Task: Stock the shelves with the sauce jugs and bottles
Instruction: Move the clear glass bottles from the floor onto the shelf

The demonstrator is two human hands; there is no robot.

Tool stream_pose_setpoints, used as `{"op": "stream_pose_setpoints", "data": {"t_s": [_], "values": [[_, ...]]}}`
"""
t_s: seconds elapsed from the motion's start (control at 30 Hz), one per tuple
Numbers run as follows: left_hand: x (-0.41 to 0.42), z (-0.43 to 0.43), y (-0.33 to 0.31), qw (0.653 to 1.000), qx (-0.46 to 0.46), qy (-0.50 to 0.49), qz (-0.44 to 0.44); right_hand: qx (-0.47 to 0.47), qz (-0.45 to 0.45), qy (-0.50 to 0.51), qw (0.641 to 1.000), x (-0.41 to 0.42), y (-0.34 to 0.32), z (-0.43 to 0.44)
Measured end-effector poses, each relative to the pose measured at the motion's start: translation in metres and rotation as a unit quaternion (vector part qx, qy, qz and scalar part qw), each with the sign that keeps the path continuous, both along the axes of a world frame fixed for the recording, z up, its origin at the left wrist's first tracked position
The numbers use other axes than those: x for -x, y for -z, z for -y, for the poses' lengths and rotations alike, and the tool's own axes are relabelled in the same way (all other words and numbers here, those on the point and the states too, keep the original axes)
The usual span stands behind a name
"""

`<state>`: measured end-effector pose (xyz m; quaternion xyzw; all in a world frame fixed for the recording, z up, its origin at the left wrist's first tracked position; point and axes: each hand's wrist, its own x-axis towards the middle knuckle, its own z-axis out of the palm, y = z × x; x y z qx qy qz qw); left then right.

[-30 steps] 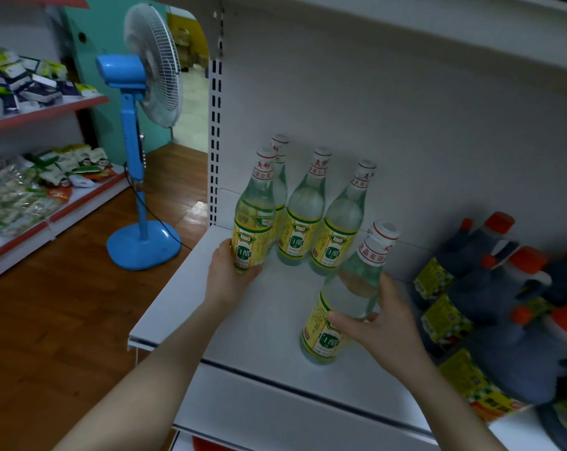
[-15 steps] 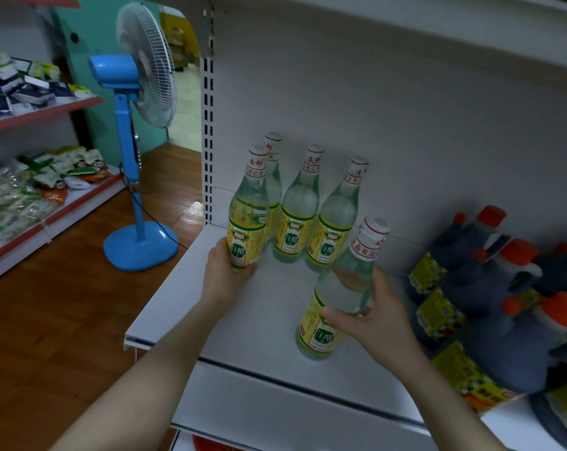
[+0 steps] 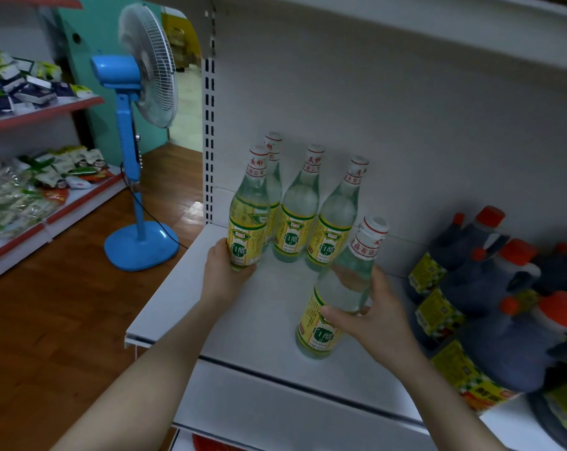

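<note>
On the white shelf (image 3: 184, 297) my left hand (image 3: 225, 275) grips the base of a clear vinegar bottle (image 3: 249, 213) with a yellow label, standing upright at the shelf's left end. Three like bottles (image 3: 298, 209) stand behind and beside it against the back panel. My right hand (image 3: 370, 317) holds another vinegar bottle (image 3: 340, 294) by its body; it leans to the right, its base on or just above the shelf near the front. Dark sauce jugs (image 3: 490, 323) with orange caps fill the right side.
The upper shelf (image 3: 471, 34) overhangs the bottles. A blue standing fan (image 3: 135, 131) stands on the wooden floor to the left. Further left, a red-edged rack (image 3: 48, 109) carries packaged goods. A lower white shelf edge (image 3: 308, 408) runs below.
Both hands keep their bottles. The bottle in my right hand has edged slightly toward the back row and stays tilted. The view has shifted a little.
</note>
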<state>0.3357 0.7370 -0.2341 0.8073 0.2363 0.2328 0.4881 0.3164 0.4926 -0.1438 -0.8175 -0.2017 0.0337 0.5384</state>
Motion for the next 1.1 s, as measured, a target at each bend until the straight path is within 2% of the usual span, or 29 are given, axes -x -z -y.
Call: {"op": "stream_pose_setpoints", "data": {"t_s": [0.23,0.3,0.4,0.5,0.6,0.9,1.1], "values": [[0.003,0.004,-0.004,1.0,0.018,-0.006,-0.01,0.003,0.002,0.0,1.0,-0.002,0.001,0.001],[0.009,0.008,-0.006,0.999,0.009,-0.007,-0.038,0.003,0.002,0.001,1.0,-0.002,0.001,0.001],[0.028,0.014,-0.007,0.989,-0.103,0.001,-0.106,0.003,0.005,0.0,1.0,-0.004,0.001,0.0],[0.048,0.018,0.001,0.938,-0.261,0.082,-0.211,0.008,0.011,-0.002,1.0,-0.013,0.001,-0.003],[0.063,0.022,0.009,0.898,-0.335,0.123,-0.258,0.005,0.017,-0.01,1.0,-0.025,-0.001,-0.014],[0.068,0.024,0.01,0.894,-0.351,0.111,-0.257,-0.02,0.017,-0.026,0.999,-0.068,0.004,-0.053],[0.069,0.024,0.01,0.901,-0.341,0.104,-0.246,-0.004,-0.036,0.023,0.999,-0.063,0.05,-0.057]]}}
